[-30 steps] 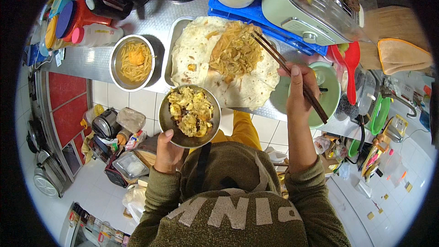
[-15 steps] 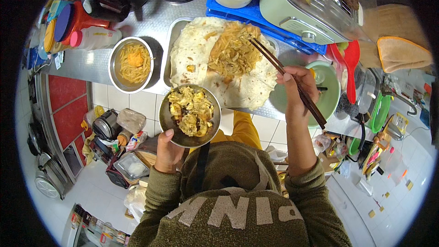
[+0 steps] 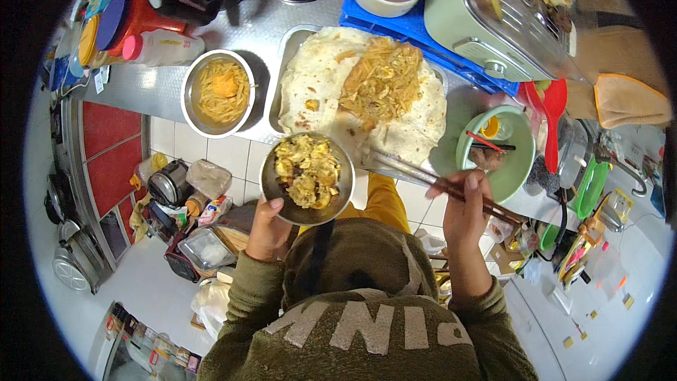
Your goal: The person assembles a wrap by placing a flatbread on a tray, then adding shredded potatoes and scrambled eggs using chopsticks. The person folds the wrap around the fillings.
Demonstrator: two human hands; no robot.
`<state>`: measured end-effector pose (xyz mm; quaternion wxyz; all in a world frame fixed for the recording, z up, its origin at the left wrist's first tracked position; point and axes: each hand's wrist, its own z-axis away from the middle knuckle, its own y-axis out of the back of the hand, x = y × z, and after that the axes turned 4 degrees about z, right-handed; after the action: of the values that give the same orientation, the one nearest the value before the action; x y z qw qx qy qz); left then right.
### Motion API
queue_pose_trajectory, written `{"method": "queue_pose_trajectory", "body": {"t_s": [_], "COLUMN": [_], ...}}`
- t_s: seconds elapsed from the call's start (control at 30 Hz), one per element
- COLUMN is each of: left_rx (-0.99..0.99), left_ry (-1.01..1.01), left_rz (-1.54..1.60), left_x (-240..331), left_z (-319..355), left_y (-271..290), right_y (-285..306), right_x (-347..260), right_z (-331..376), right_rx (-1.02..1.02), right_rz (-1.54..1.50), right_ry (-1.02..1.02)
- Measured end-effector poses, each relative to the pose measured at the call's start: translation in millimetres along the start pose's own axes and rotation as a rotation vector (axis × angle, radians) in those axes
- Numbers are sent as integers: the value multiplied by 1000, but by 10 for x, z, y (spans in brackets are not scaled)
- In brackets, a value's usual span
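My left hand (image 3: 265, 230) grips the near-left rim of a small metal bowl (image 3: 347, 194) that holds yellow scrambled egg (image 3: 305, 169). A pair of dark chopsticks (image 3: 416, 171) is in my right hand (image 3: 462, 201), somewhat blurred, with the tips pointing left toward the bowl and just short of its rim. Beyond both hands a large pale flatbread (image 3: 310, 74) lies over a metal tray (image 3: 277, 99). Spread on the bread's middle is a filling of brownish shreds (image 3: 384, 85). Whether the chopsticks pinch any food cannot be made out.
Left of the tray stands a metal bowl of yellow shreds (image 3: 224, 92). To its right, a green basin (image 3: 518, 169) holds utensils, near a red spatula (image 3: 552, 127). Behind are a blue rack (image 3: 402, 35), a pale green appliance (image 3: 486, 35) and a white pot (image 3: 390, 0). Bottles (image 3: 166, 47) crowd the left.
My right hand has drawn back toward me, bringing the chopstick tips from above the filling to beside the egg bowl. The whole view has shifted slightly, moving the counter rightward.
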<state>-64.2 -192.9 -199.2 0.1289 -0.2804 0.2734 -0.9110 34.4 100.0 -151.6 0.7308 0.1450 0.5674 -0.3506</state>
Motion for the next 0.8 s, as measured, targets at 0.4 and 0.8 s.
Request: {"method": "queue_pose_trajectory", "body": {"t_s": [0.4,0.8], "left_rx": [-25,11], "left_ry": [11,-42], "left_rz": [56,58], "left_x": [-176,-72], "left_z": [-22,125], "left_y": [212,450], "right_y": [-106,-956], "right_x": [165,475], "right_z": [87,-652], "right_rx": [-113,-526], "right_rz": [119,882], "right_ry": [-216,640]}}
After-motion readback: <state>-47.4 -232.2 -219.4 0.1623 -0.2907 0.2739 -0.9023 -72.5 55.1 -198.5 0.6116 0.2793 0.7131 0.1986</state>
